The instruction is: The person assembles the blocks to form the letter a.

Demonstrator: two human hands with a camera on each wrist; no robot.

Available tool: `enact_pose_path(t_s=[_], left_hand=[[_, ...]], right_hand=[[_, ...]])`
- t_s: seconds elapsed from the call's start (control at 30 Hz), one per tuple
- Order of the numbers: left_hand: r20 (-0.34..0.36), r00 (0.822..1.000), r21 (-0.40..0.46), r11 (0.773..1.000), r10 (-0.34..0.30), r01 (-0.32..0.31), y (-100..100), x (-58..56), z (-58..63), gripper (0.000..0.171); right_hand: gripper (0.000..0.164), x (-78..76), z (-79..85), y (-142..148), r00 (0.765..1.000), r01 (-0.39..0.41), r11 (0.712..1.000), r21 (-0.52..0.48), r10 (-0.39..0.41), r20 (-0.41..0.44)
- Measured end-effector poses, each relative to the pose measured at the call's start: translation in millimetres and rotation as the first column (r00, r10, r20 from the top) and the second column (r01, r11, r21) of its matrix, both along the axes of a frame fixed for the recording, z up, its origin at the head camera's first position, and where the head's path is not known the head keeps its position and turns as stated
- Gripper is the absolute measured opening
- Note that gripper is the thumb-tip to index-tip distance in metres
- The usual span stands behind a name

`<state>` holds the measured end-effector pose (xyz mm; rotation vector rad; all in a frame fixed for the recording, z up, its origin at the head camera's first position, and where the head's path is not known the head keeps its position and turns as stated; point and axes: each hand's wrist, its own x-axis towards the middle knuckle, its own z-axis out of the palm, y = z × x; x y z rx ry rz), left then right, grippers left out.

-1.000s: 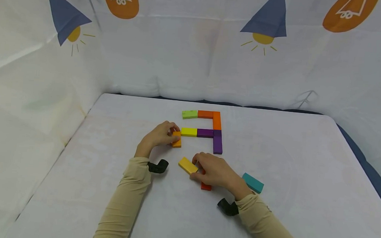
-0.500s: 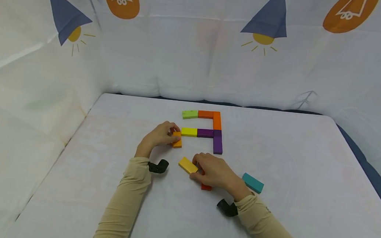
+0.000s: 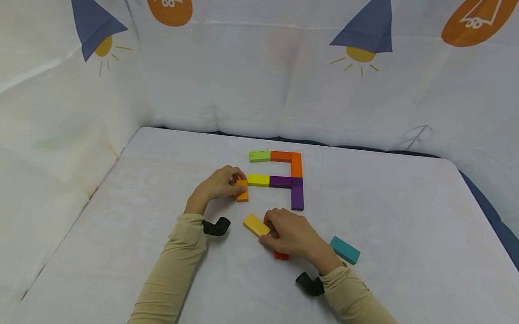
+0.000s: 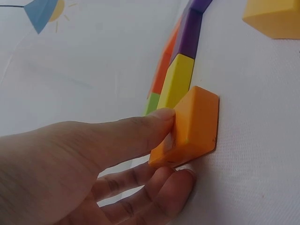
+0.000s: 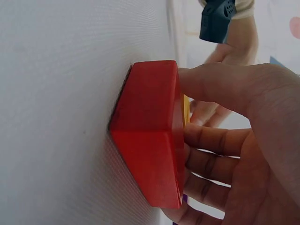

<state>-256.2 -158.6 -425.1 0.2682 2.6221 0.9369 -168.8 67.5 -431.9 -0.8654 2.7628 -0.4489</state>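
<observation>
My left hand (image 3: 220, 182) pinches a light-orange block (image 3: 242, 197) between thumb and fingers; the left wrist view shows the orange block (image 4: 197, 119) standing on the table against the end of a yellow block (image 3: 258, 180). That one continues into a purple block (image 3: 280, 182) and a second purple block (image 3: 297, 197) set crosswise. My right hand (image 3: 292, 232) holds the near end of a tilted amber-yellow block (image 3: 255, 225), its fingertips partly hidden. Under this palm lies a red block (image 5: 145, 108), mostly covered in the head view.
Behind the yellow-purple row lie a lime-green block (image 3: 259, 156), an orange-red block (image 3: 281, 156) and an orange block (image 3: 297, 164), joined to the crosswise purple one. A teal block (image 3: 345, 250) rests beside the right wrist. White cloth (image 3: 265, 82) hangs behind the table (image 3: 418, 218).
Both hands and the blocks stay in place; only the whole head view shifts very slightly.
</observation>
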Motion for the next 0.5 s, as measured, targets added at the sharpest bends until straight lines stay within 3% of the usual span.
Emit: enact_pose_path(t_s=[0.5], left_hand=[[0.001, 1.000, 0.015, 1.000, -0.004, 0.004, -1.5, -2.1, -3.2, 0.034]], right_hand=[[0.031, -2.1, -3.3, -3.6, 0.999, 0.016, 1.000, -0.012, -0.016, -0.035]])
